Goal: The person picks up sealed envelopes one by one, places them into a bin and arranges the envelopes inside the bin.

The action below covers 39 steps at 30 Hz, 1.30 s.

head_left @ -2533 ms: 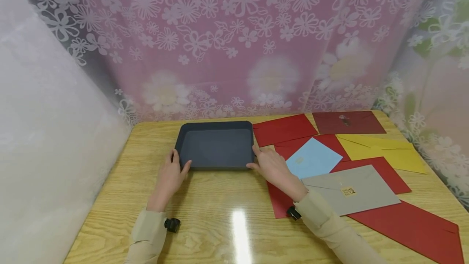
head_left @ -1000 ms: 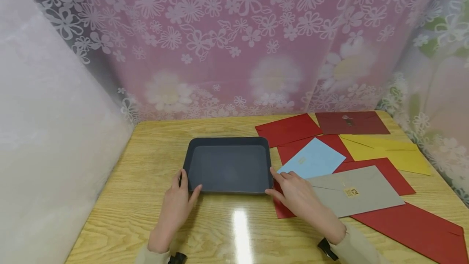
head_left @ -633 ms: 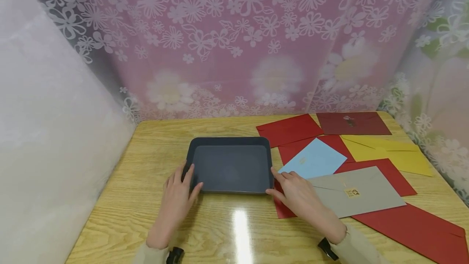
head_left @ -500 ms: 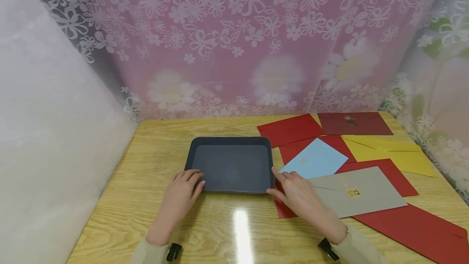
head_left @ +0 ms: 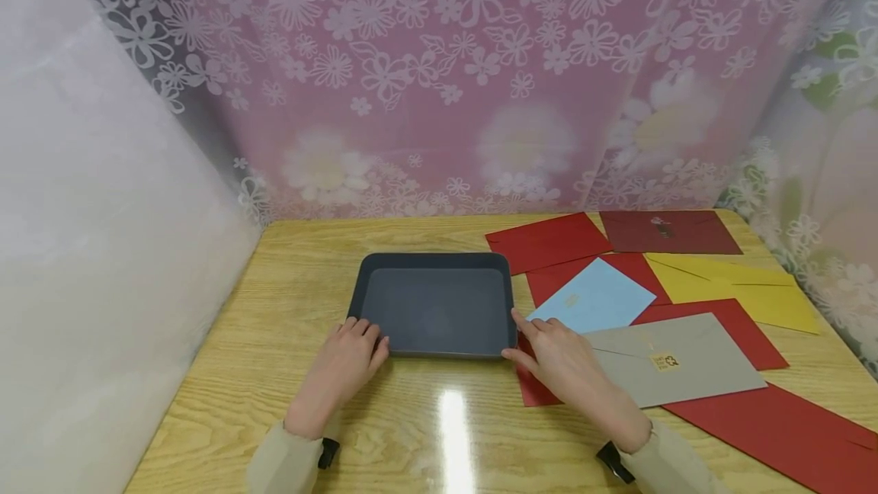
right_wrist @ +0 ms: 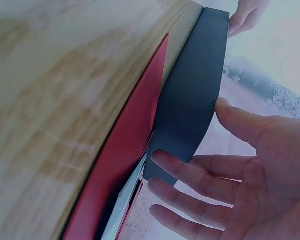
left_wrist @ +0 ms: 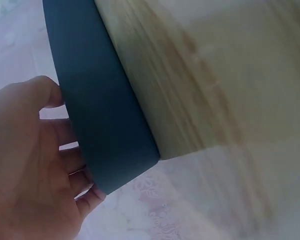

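Note:
A dark grey baking tray (head_left: 435, 307) lies on the wooden table, its long side toward me. My left hand (head_left: 346, 360) grips the near left corner, fingers bent over the rim and thumb against the front wall. In the left wrist view, the fingers of this hand (left_wrist: 35, 160) show behind the tray wall (left_wrist: 102, 100). At the near right corner my right hand (head_left: 559, 360) holds the tray, thumb on the front rim and index finger at the right side. Seen from the right wrist, the other fingers of the right hand (right_wrist: 240, 175) are spread beside the wall (right_wrist: 190, 85).
Several envelopes overlap on the right: red (head_left: 549, 242), dark red (head_left: 686, 233), pale blue (head_left: 597, 297), yellow (head_left: 748, 288) and grey (head_left: 693, 372). One red envelope lies partly under my right hand. A pink floral curtain (head_left: 425, 128) hangs behind the table (head_left: 405, 433).
The tray has come nearer and slightly right, drawn by both hands. My left fingers have shifted from the tray's left side onto its near rim. The right hand has kept its grip.

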{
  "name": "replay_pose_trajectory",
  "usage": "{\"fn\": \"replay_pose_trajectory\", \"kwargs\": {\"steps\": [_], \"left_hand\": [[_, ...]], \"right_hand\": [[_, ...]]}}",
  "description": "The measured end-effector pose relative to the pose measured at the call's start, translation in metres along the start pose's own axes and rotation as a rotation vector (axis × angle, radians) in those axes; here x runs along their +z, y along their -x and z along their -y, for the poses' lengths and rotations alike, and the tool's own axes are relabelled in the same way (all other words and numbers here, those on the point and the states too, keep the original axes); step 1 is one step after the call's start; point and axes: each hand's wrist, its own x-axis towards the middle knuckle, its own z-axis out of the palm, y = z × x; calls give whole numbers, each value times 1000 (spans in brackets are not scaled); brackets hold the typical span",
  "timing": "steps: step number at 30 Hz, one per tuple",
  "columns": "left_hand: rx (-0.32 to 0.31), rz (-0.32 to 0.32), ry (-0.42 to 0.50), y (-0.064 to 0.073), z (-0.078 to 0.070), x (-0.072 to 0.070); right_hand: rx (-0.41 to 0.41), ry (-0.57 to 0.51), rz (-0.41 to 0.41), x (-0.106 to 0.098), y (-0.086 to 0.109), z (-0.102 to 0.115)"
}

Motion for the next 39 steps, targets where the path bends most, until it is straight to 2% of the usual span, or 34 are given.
{"fn": "replay_pose_trajectory", "kwargs": {"steps": [5,12,15,20,24,27,31,35,39], "left_hand": [[-6,-15,34,-2,2,3],[-10,-59,18,0,4,5],[-7,-77,16,2,5,6],[22,-101,21,1,3,7],[29,-96,18,-2,0,7],[28,-98,14,-3,1,7],[28,-103,11,-3,1,8],[23,-99,10,-3,1,8],[22,-95,6,-3,0,7]], "right_hand": [[9,1,10,0,1,0],[-29,7,-19,-1,0,0],[-27,-11,-36,-6,-1,-7],[7,-44,-105,-26,2,-44],[-37,-33,-142,-44,10,-88],[-72,-32,-80,-53,17,-121],[-25,-48,63,-60,27,-159],[56,-67,176,-60,36,-181],[99,-79,256,-54,42,-190]]}}
